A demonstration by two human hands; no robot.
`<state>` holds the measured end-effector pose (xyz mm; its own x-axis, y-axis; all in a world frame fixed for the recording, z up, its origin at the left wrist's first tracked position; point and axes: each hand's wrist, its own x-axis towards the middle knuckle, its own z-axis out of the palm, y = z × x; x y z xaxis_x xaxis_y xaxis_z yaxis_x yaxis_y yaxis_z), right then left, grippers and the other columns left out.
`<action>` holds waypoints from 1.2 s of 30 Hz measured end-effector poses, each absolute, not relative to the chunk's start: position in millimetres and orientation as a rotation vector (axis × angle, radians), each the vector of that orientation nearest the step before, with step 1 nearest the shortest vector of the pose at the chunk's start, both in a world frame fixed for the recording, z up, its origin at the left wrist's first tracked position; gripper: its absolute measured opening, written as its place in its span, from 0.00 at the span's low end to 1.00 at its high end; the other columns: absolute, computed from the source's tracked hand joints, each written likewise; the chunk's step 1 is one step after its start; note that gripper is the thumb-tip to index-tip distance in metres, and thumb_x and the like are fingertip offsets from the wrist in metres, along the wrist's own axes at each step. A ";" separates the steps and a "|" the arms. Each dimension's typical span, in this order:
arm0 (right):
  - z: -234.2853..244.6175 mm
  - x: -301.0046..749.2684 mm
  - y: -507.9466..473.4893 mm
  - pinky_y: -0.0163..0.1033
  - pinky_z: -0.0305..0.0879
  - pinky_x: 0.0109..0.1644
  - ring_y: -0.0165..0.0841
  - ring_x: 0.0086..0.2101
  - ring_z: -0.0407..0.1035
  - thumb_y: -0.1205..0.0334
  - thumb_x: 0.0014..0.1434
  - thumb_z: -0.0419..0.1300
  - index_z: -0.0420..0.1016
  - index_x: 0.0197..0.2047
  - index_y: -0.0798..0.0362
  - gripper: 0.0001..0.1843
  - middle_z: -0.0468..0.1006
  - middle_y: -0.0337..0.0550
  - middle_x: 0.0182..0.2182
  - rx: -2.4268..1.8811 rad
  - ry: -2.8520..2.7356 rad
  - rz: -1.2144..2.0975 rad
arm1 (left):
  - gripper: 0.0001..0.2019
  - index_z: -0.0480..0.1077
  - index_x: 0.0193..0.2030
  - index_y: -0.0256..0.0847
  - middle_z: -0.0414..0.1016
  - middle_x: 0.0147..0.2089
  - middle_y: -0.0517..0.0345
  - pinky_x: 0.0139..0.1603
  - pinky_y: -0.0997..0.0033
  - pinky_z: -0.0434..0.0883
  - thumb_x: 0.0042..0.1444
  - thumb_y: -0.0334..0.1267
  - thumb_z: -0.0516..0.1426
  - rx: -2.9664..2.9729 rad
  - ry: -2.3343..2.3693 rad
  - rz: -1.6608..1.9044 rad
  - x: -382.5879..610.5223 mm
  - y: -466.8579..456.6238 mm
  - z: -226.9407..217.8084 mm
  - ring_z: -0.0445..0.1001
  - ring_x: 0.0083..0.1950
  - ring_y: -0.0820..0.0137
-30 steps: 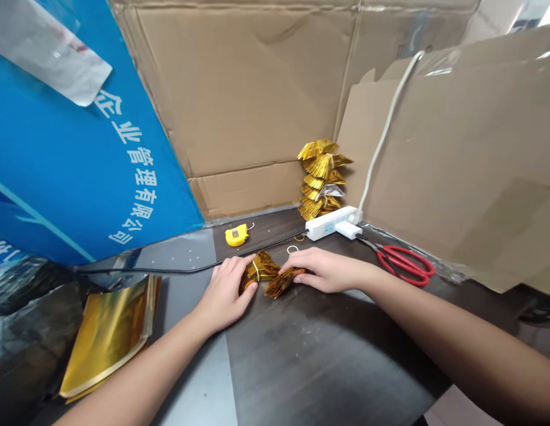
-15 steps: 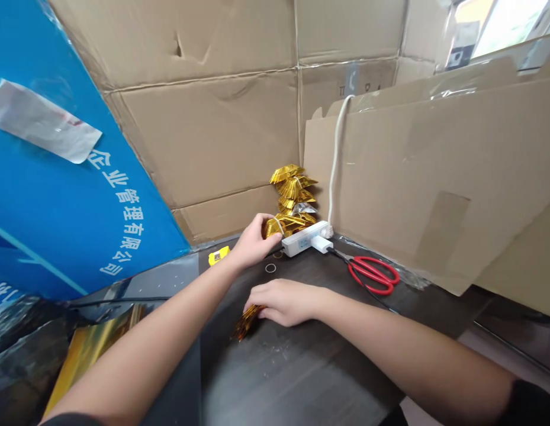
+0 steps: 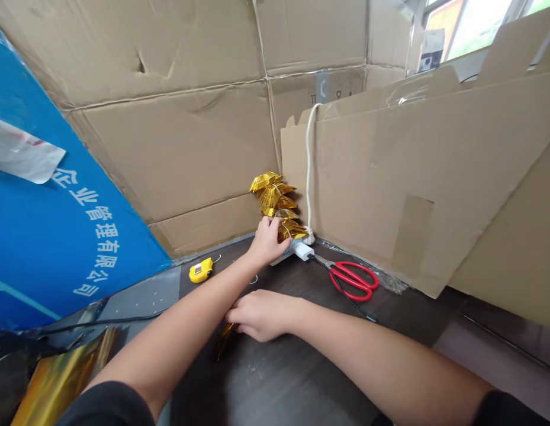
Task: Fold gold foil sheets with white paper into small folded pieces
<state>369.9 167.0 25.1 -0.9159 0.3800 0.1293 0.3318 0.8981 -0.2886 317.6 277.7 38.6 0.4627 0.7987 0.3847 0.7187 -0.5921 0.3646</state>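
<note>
Your left hand [image 3: 266, 241] is closed over a gold foil bundle [image 3: 289, 231] at the foot of a column of folded gold foil fans [image 3: 269, 194], right beside a white power strip [image 3: 281, 258]. Your right hand [image 3: 263, 315] lies palm down on the dark desk [image 3: 279, 384], half curled over a small gold foil piece [image 3: 224, 342]; I can't tell whether it grips that piece. A yellow tape measure [image 3: 200, 270] sits left of your left hand, and red-handled scissors [image 3: 352, 281] lie off to the right. Corrugated cardboard sheets [image 3: 168, 148] stand behind, a blue printed board [image 3: 57, 248] leans at left, and gold foil sheets [image 3: 61, 378] lie at lower left.
</note>
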 end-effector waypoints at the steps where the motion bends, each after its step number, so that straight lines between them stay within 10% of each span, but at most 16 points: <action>1: 25.4 369.7 166.9 0.38 0.64 0.36 0.37 0.39 0.76 0.65 0.66 0.59 0.76 0.45 0.56 0.07 0.81 0.49 0.44 -0.542 -2.884 0.382 | 0.26 0.65 0.61 0.39 0.65 0.56 0.45 0.66 0.49 0.68 0.56 0.40 0.62 2.568 1.333 0.800 316.5 275.7 38.2 0.67 0.62 0.54; 17: 27.0 370.5 165.9 0.40 0.60 0.32 0.38 0.38 0.75 0.65 0.66 0.56 0.73 0.48 0.55 0.09 0.79 0.48 0.46 -0.621 -2.835 0.293 | 0.19 0.67 0.60 0.37 0.69 0.60 0.47 0.62 0.51 0.70 0.65 0.41 0.58 2.332 1.774 1.038 302.9 336.4 143.4 0.72 0.58 0.61; 36: 28.7 372.6 170.5 0.37 0.57 0.32 0.34 0.38 0.73 0.66 0.65 0.58 0.74 0.51 0.55 0.12 0.80 0.46 0.45 -0.618 -2.810 0.379 | 0.17 0.71 0.55 0.37 0.74 0.55 0.50 0.55 0.56 0.76 0.66 0.45 0.59 1.876 1.845 1.128 329.2 363.1 143.8 0.76 0.53 0.64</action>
<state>372.6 170.5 28.7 -0.8819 0.4377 0.1752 0.3757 0.8769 -0.2997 329.2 363.1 143.8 -0.1188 0.9367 0.3293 0.7200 -0.1471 0.6782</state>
